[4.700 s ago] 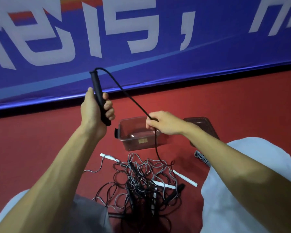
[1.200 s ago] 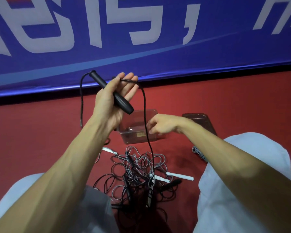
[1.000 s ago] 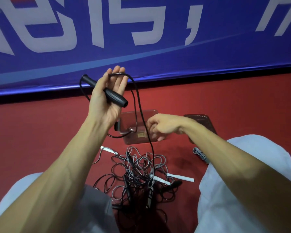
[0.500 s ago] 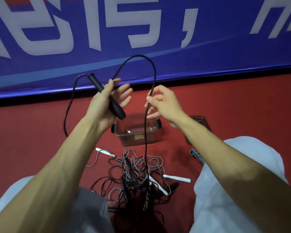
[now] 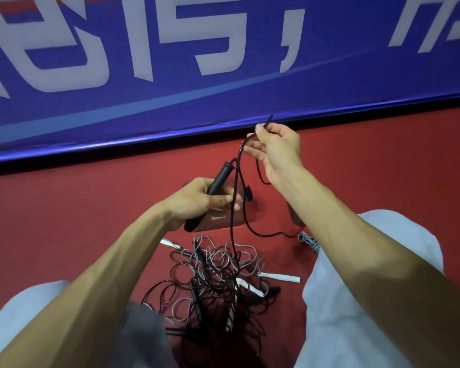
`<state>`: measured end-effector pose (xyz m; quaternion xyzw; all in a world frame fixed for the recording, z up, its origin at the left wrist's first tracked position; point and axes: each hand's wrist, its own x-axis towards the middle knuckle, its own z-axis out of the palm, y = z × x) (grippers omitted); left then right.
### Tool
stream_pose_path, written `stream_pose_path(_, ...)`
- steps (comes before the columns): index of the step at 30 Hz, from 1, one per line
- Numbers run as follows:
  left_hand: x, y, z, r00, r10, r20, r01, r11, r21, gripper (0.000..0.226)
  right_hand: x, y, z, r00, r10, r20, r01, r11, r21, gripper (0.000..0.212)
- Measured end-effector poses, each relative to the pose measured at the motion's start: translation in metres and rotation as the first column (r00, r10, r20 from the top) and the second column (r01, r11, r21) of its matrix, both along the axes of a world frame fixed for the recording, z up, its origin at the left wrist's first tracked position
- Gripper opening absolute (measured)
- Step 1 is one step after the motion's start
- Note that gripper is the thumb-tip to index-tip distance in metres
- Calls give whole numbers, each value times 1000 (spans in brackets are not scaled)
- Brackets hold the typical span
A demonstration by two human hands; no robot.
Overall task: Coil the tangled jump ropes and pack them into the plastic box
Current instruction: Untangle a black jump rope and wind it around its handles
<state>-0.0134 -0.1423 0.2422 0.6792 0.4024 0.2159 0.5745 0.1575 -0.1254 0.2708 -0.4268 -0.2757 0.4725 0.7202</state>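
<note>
The left hand (image 5: 197, 201), gripping the handle (image 5: 221, 177), is sitting lower than before, covering the box (image 5: 215, 221). The right hand (image 5: 276, 151) is pinching the cord (image 5: 231, 232) higher, farther right.

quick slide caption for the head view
Left hand grips a black jump-rope handle while right hand pinches its thin black cord above the tangled rope pile.

We are wearing pale whitish-grey trousers (image 5: 361, 309), the cloth lying smooth over both knees. Over the left thigh a darker grey fabric (image 5: 144, 338) is hanging, perhaps a top's hem; we are seeing too little to tell. Both forearms (image 5: 101, 277) are showing bare, down to the left hand (image 5: 194, 203) and right hand (image 5: 276, 147).
</note>
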Motion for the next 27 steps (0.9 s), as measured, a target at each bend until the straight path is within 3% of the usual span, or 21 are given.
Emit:
stream_pose_path(5,2,-3,6,995,46,87,-45,999,-6,10,13,7,-5,995,-99,-33,95,991,-91,26)
stream_pose_path(14,2,-2,29,860,300,412,-281,954,-108,10,4,4,-8,1000,28,1,-28,993,-116,15)
stream_pose_path(18,0,-1,33,789,354,502,-334,933,-133,9,-5,-3,-10,976,174,129,-153,975,-161,8)
stream_pose_path(21,0,-2,37,738,392,548,-372,915,-155,9,-12,-7,-12,897,330,293,-271,936,-222,12)
stream_pose_path(24,-3,1,45,644,435,629,-402,893,-205,6,-17,-10,-15,735,497,461,-405,868,-289,14)
stream_pose_path(27,-14,9,55,529,475,703,-437,863,-254,5,-21,-13,-19,560,620,549,-531,778,-337,32)
